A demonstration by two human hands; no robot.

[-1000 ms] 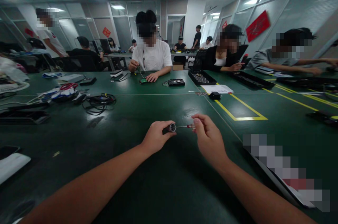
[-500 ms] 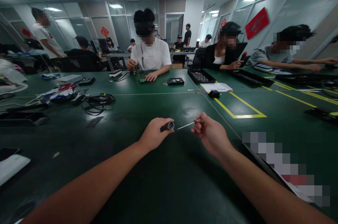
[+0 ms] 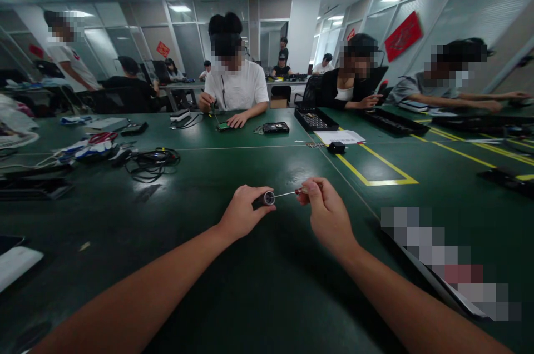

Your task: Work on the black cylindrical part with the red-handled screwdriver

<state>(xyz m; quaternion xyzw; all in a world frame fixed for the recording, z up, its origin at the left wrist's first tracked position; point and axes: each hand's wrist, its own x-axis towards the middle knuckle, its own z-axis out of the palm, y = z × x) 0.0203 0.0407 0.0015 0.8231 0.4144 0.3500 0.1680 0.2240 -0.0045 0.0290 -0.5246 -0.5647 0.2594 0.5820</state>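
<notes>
My left hand (image 3: 241, 210) is closed around a dark cylinder (image 3: 268, 198) with a silvery ring at its open end, which looks like a small flashlight. That end faces right. Between the fingers of my right hand (image 3: 327, 204) is a screwdriver (image 3: 299, 191) with a red handle and a thin metal shaft. The shaft points left and its tip meets the cylinder's round end; whether it goes inside, I cannot tell. Both hands are above the green table (image 3: 233, 298).
Tangled black cables (image 3: 153, 164) lie to the left. A small black box (image 3: 336, 147) and a paper sheet (image 3: 340, 137) lie ahead, near yellow tape (image 3: 392, 182). Black trays (image 3: 316, 119) stand farther off. Across the table a person (image 3: 236, 81) handles a green circuit board (image 3: 227, 126).
My right hand has moved left, bringing the screwdriver's tip from a short gap away up to the cylinder's end. My left hand has hardly moved.
</notes>
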